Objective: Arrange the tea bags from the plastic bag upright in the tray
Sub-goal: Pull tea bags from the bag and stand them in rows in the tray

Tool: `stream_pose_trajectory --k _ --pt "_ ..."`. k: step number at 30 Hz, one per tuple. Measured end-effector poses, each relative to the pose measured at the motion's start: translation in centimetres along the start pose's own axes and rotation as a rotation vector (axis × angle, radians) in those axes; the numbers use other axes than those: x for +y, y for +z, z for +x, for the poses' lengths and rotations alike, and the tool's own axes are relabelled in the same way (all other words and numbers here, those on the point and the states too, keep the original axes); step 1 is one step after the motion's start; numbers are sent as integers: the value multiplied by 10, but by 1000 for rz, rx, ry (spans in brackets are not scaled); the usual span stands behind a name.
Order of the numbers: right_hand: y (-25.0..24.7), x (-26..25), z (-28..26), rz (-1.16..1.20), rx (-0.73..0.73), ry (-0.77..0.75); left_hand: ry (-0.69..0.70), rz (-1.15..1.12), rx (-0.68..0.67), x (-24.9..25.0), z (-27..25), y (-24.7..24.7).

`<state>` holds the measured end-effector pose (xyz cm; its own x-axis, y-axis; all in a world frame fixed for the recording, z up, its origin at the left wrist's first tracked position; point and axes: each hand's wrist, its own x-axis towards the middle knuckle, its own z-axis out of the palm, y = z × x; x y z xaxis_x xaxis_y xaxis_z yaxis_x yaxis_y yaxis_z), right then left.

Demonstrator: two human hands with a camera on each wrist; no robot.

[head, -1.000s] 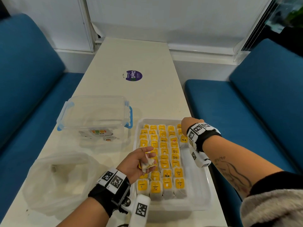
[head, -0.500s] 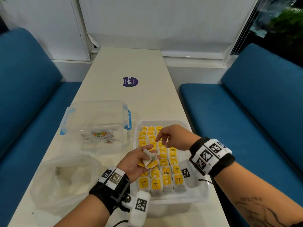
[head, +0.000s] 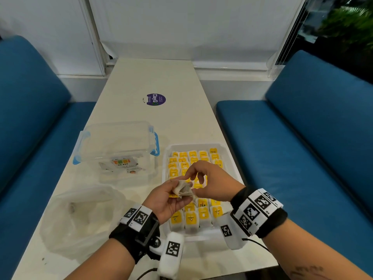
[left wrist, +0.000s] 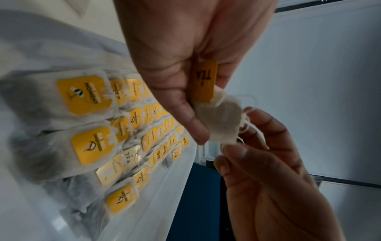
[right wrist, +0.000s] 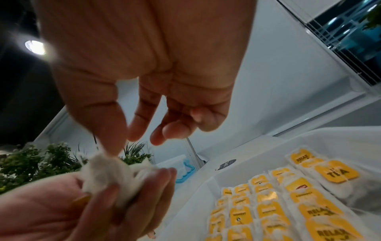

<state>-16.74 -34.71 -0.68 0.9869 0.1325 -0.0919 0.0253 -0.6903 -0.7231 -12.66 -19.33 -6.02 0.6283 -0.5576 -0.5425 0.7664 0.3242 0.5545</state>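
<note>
Right hand (head: 212, 182) has come back from the far rows to my left hand (head: 169, 201), which pinches a crumpled white tea bag with yellow tag (head: 183, 191) above the white plastic tray (head: 235, 168). Right fingertips (right wrist: 115, 146) nip its edge; best straighten it first, then stand it tag-up.

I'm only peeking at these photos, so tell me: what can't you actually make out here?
- Head view: the hands cover the tray's middle rows; tag words there are hidden.
- Head view: the plastic bag is cloudy; whether tea bags remain inside is unclear.
- Left wrist view: the left hand covers part of the held tea bag's tag.
- Right wrist view: the right hand is blurred; whether it pinches the string is unclear.
</note>
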Motion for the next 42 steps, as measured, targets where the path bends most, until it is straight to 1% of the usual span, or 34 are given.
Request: stream_pose_trajectory --k 2,4,6,9,12,14,18,21,24,29,31,34,36,37,39,41,42 --pt "4 -2 -3 -31 -12 -15 10 -8 -6 0 1 -1" --pt "7 -4 -5 -111 -40 -28 19 6 -14 -1 0 -1" --pt "10 -6 -7 -122 -46 -38 34 9 -18 -2 1 -2" --pt "15 -8 -8 -64 -29 -49 42 10 -10 -1 0 -2" --pt "19 -11 -7 -130 5 -21 33 -16 13 -1 1 -1" --pt "18 -12 -8 -121 25 3 28 -2 5 -3 0 -1" --pt "10 -15 -9 -119 57 2 45 23 30 -4 1 -5" --pt "3 -18 -8 -170 16 14 56 1 52 -6 1 -6" --pt "-3 -20 -9 -166 -3 44 71 -14 86 -7 1 -6" --pt "-12 -24 -9 -248 -26 7 80 -50 134 -7 2 -3" --pt "-14 -25 -9 -250 -41 7 83 -25 150 -7 1 -1" --pt "-16 -26 -9 -301 -72 9 89 78 193 -9 1 -1" --pt "-19 -26 -10 -379 -41 11 92 109 203 -9 2 -1" --pt "-23 -26 -10 -398 -11 23 92 122 208 -9 3 -1" --pt "-31 -23 -10 -327 39 73 86 145 218 -9 3 0" --pt "-39 -19 -7 -216 31 147 73 153 229 -10 3 2" --pt "-42 -17 -6 -200 10 187 66 157 235 -10 3 2"
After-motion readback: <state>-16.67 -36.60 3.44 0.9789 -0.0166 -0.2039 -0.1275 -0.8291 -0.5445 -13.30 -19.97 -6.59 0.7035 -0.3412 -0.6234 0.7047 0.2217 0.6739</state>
